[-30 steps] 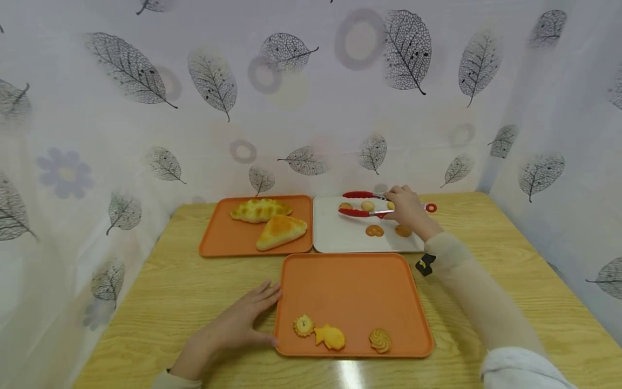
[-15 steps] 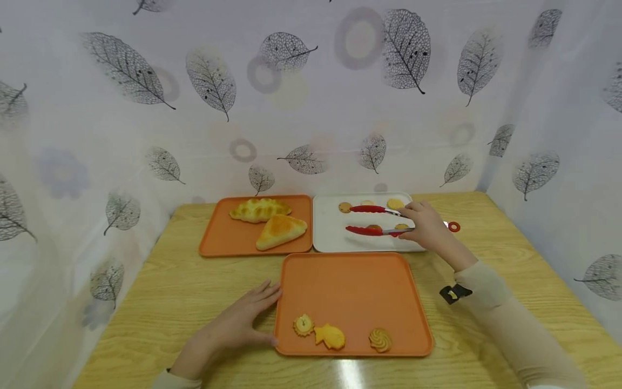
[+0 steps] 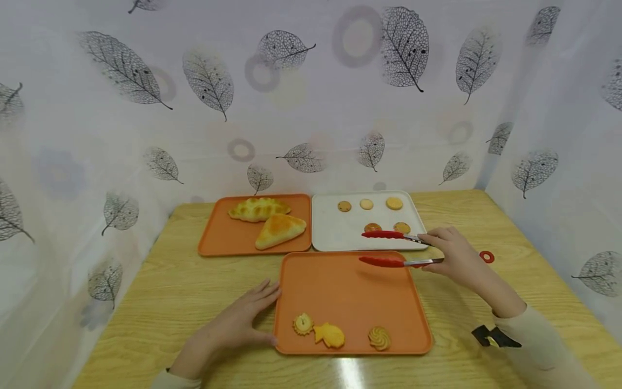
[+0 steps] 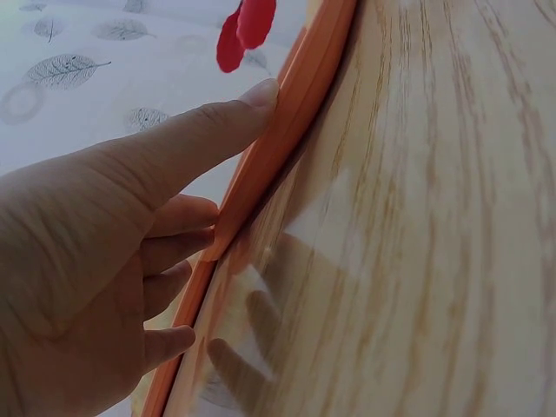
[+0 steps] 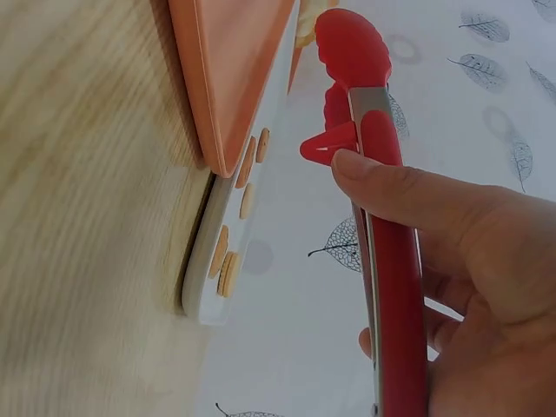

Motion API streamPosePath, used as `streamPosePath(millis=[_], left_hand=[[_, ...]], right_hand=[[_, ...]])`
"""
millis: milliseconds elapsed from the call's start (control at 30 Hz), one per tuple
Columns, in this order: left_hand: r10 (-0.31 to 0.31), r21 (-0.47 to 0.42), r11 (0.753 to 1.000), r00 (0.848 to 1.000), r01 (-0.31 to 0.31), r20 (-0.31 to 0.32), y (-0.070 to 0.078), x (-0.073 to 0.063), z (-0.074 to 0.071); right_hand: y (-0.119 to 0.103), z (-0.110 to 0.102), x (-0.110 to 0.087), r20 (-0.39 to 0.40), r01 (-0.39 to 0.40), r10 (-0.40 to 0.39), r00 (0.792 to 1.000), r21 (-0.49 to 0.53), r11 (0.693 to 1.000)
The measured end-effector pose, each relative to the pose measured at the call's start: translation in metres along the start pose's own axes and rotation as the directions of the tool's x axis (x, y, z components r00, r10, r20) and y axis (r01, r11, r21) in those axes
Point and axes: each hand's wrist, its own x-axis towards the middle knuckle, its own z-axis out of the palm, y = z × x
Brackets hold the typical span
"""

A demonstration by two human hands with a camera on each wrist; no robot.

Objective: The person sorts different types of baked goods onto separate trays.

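Note:
My right hand holds red and silver tongs, thumb along one arm and fingers round the other. The tongs' red tips stand apart with nothing between them, over the far right part of the front orange tray and the white tray's front edge. My left hand rests its fingertips and thumb against that orange tray's left rim, fingers fairly straight. Near the tray's front edge lie a round scalloped cookie, a fish-shaped cookie and a swirl cookie.
Behind, a white tray bears several cookies, among them a thick round one. Left of it, a second orange tray holds a braided bread and a triangular bread. A leaf-printed curtain surrounds the wooden table.
My right hand has drawn the tongs back from over the white tray, toward me and to the right, uncovering the cookies there. The left hand has stayed at the tray rim.

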Motion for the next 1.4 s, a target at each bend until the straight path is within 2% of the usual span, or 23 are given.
streamPosePath(millis=[267, 633, 867, 1067, 1400], left_hand=[[-0.017, -0.002, 1.0, 1.0, 0.017, -0.006, -0.003, 0.001, -0.001], [-0.029, 0.003, 1.0, 1.0, 0.029, -0.006, -0.005, 0.001, -0.001], [-0.018, 0.001, 1.0, 1.0, 0.018, -0.008, -0.006, 0.001, 0.0], [-0.017, -0.004, 1.0, 1.0, 0.017, -0.007, -0.005, 0.001, 0.001], [-0.006, 0.003, 1.0, 1.0, 0.007, -0.021, -0.007, 0.003, 0.002]], right_hand=[[-0.008, -0.008, -0.03, -0.05, 0.057, -0.058, 0.997, -0.024, 0.998], [-0.019, -0.008, -0.057, -0.035, 0.095, -0.095, 0.995, 0.004, 0.995], [-0.026, -0.006, -0.071, 0.054, 0.114, -0.116, 0.992, 0.033, 0.993], [-0.023, -0.01, -0.078, 0.13, 0.112, -0.126, 0.984, 0.105, 0.988], [-0.018, -0.015, -0.082, 0.253, 0.118, -0.152, 0.955, 0.147, 0.982]])
